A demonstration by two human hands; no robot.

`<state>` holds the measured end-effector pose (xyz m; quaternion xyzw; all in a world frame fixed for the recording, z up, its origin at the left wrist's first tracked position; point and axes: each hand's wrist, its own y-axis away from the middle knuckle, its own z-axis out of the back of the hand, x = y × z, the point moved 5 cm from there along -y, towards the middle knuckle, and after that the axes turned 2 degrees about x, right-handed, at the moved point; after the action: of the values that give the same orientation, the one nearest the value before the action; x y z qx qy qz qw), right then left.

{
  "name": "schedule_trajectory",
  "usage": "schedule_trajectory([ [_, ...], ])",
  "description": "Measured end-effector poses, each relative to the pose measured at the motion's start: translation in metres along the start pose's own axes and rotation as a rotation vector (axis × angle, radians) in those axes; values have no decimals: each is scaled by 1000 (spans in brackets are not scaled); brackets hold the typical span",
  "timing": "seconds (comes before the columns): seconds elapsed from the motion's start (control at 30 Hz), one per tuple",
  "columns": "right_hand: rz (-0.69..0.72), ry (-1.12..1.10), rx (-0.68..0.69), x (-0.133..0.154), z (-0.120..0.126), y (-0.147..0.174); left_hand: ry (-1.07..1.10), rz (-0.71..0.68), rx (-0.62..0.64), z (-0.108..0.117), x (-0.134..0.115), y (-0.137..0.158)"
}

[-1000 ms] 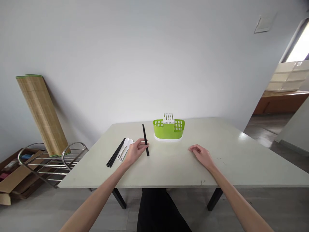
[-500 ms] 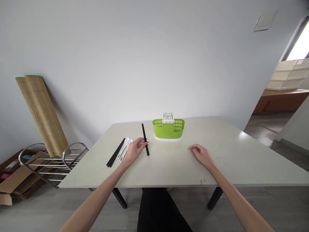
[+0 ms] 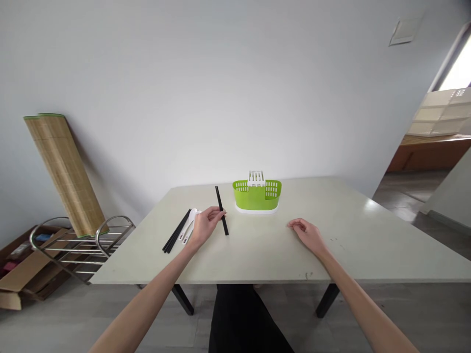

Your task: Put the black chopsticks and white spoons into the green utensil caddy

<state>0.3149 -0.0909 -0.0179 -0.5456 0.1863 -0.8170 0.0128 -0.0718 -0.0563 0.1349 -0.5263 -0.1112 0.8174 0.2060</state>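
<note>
Basket, green, on pale table by the wall, inside mostly hidden. Your left hand pinches black chopsticks between fingertips, near white spoons and loose chopsticks; your right hand, half-curled, holds nothing. Rolled mat leans at metal rack, far left.

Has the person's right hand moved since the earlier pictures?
No. Judged against the green basket, the right hand shows no clear shift either way.
</note>
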Motion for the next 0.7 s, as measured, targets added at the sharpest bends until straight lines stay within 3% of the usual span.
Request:
schedule_trajectory([
  [0.27, 0, 63, -52, 0, 3, -1, 20, 2, -44, 7, -5, 0],
  [0.4, 65, 140, -92, 17, -1, -8, 74, 12, -46, 15, -3, 0],
  [0.57, 276, 359, 7, 63, -30, -34, 181, 64, -76, 21, 5, -6],
  [0.7, 263, 575, 138, 74, -57, -59, 207, 104, -113, 22, 7, -11],
])
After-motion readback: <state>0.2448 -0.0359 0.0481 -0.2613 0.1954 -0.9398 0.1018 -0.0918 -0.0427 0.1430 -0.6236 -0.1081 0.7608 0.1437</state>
